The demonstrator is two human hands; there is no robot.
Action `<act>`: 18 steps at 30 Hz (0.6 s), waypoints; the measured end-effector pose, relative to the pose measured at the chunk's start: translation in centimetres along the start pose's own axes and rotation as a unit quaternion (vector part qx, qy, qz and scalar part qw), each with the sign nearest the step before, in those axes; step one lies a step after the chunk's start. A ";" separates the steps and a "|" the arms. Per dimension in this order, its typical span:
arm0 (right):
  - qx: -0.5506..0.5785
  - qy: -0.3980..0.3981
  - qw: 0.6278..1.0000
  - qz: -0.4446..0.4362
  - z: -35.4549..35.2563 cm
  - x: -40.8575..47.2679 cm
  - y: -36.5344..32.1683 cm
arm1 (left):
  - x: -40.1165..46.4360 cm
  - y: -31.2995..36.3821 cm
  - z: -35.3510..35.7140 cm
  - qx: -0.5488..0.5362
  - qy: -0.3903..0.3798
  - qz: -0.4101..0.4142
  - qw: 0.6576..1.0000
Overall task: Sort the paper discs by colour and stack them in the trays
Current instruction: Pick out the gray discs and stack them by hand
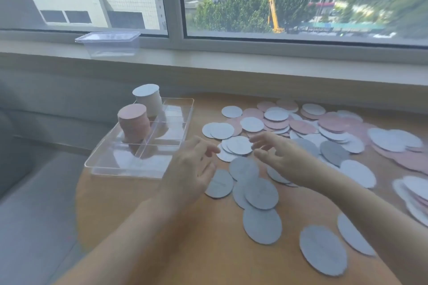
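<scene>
Both your grips are spread, holding nothing: left hand (192,169) and right hand (278,157) hover over the white discs (238,146) mid-tabletop (139,203)

No text, label, brand, number or sign can be read anywhere in this view. The paper discs (239,144) scattered on the surface (143,203) show plain faces with only faint blurred marks that cannot be made out as writing. The clear divided tray (148,146) and the clear tub (108,43) on the windowsill bear no print that shows. Outside the window, the buildings and the yellow crane (273,7) are too blurred to show any lettering.
</scene>
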State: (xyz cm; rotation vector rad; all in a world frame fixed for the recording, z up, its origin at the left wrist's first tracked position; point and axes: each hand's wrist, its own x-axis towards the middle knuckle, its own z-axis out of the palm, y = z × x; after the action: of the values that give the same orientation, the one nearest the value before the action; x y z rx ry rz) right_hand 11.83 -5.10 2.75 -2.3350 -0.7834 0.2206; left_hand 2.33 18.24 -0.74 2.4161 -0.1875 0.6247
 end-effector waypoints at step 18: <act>-0.269 0.048 0.961 -0.044 -0.2 -11.3 8.7 | 1.7 6.0 10.8 0.098 -0.171 0.039 0.980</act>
State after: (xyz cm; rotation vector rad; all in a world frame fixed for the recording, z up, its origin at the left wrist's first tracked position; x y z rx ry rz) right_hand 6.96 -17.13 -3.20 -2.7786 -0.9916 -0.1693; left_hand 6.32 6.93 -4.10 2.7063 -0.3822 0.2642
